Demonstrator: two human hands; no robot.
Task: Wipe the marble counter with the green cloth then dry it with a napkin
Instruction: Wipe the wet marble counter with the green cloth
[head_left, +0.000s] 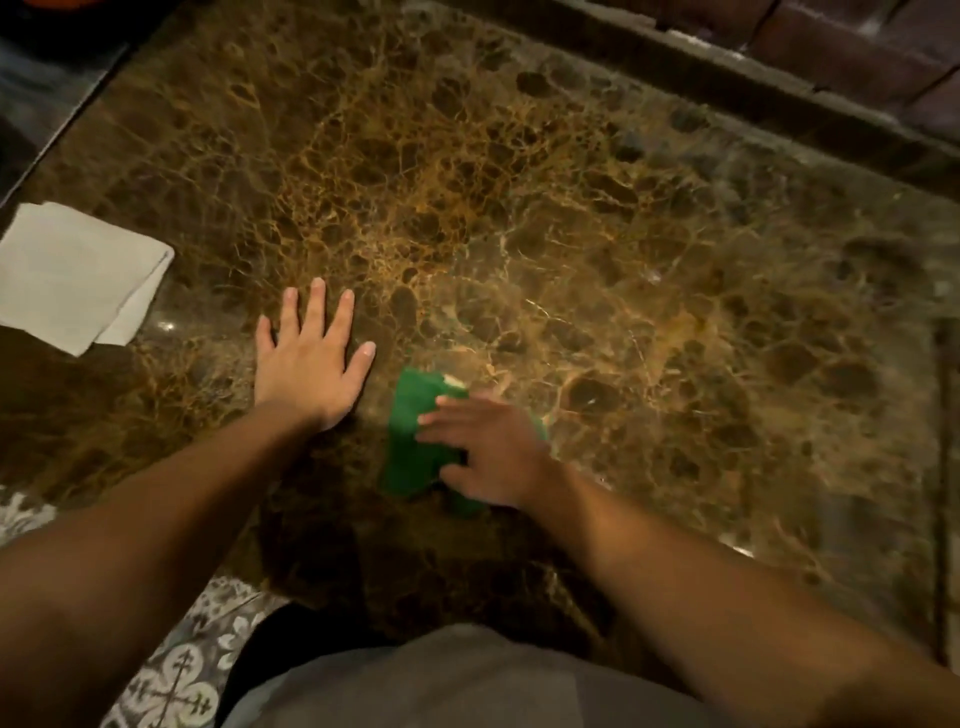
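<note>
The brown veined marble counter (545, 218) fills most of the view. A green cloth (413, 415) lies near its front edge, and my right hand (491, 449) presses flat on top of it, fingers spread and blurred by motion. My left hand (309, 353) rests palm down on the bare marble just left of the cloth, fingers apart, holding nothing. A folded white napkin (78, 275) lies at the counter's left edge, well apart from both hands.
A brick wall (857, 57) with a grey ledge runs along the counter's far right side. Patterned floor tiles (176, 675) show below the front left edge. My grey-clothed torso (467, 680) stands against the front edge.
</note>
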